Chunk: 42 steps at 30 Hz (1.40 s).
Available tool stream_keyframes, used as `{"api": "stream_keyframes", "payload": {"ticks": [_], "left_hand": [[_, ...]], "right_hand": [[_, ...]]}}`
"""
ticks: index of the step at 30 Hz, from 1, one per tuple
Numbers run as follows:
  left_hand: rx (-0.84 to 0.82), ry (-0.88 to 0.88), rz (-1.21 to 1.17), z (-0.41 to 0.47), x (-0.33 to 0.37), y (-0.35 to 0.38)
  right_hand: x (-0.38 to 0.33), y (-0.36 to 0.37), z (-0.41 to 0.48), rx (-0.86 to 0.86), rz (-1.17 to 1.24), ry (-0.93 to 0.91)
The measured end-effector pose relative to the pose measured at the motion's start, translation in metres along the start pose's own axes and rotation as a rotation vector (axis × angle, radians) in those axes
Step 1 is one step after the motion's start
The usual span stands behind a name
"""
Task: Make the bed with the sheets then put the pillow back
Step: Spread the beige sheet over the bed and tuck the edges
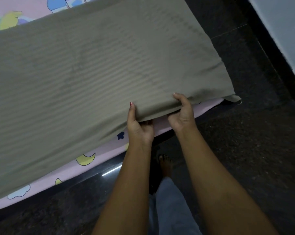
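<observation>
- A grey-green striped pillow [101, 73] is seen lying across the bed, covering most of the bed's top in view.
- The bed is covered by a pink sheet [109, 150] printed with moons, clouds and stars; the sheet is shown along the bed's near edge and again at the bed's far side, beyond the pillow.
- The pillow's near long edge is held at the bed's near edge, towards the bed's right corner.
- The left hand [140, 128] is closed on that edge: its thumb is laid on top of the fabric and its fingers are curled underneath, so the grip is tight on the pillow.
- The right hand [182, 116] is placed just beside it, nearer the bed's corner, in the same grip: thumb above, fingers tucked below.
- One pillow corner is pushed out past the bed's right corner.
- A dark speckled floor [245, 133] is seen around the bed.
- A bare foot [165, 164] and a grey-blue trouser leg [170, 200] are seen on the floor beside the bed's near edge.
- A pale wall [282, 31] is seen well beyond the bed's right corner.
</observation>
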<state>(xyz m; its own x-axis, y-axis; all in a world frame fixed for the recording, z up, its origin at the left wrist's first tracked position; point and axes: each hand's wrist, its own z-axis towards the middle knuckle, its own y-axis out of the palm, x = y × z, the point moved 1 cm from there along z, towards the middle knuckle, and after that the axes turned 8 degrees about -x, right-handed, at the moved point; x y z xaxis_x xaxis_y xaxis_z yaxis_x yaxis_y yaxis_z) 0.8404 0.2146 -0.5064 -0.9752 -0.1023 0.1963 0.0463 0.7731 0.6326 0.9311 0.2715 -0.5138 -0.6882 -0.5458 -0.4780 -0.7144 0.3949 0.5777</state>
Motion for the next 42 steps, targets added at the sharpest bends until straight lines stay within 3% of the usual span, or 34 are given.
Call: {"api": "stream_keyframes", "payload": {"ticks": [5,12,18,24,28,31,34,38,40,42], "left_hand": [[-0.025,0.04,-0.085,0.01,-0.002,0.003],[-0.003,0.018,-0.014,0.009,-0.015,0.005],[0.079,-0.154,0.157,0.003,-0.044,-0.01],[0.175,0.11,0.398,0.003,-0.057,-0.01],[0.033,0.255,0.84,-0.002,-0.065,-0.001],[-0.159,0.391,1.493,0.001,-0.075,-0.003],[-0.198,0.512,2.024,0.009,-0.082,-0.002],[-0.216,0.986,2.355,0.022,-0.074,0.008],[-0.163,1.06,2.543,0.029,-0.072,0.013],[-0.208,1.012,2.578,0.029,-0.074,0.016]], "right_hand": [[0.0,-0.004,0.01,-0.02,0.188,-0.056],[-0.024,-0.036,0.014,0.001,0.122,-0.038],[-0.083,-0.054,0.033,0.124,0.037,-0.104],[-0.139,-0.072,0.06,0.326,-0.023,-0.19],[-0.144,-0.094,0.067,0.388,0.018,-0.26],[-0.149,-0.104,0.069,0.424,-0.025,-0.266],[-0.162,-0.109,0.075,0.417,-0.086,-0.293],[-0.17,-0.119,0.075,0.383,-0.192,-0.321],[-0.165,-0.122,0.075,0.395,-0.222,-0.331],[-0.156,-0.12,0.071,0.46,-0.214,-0.342]]}}
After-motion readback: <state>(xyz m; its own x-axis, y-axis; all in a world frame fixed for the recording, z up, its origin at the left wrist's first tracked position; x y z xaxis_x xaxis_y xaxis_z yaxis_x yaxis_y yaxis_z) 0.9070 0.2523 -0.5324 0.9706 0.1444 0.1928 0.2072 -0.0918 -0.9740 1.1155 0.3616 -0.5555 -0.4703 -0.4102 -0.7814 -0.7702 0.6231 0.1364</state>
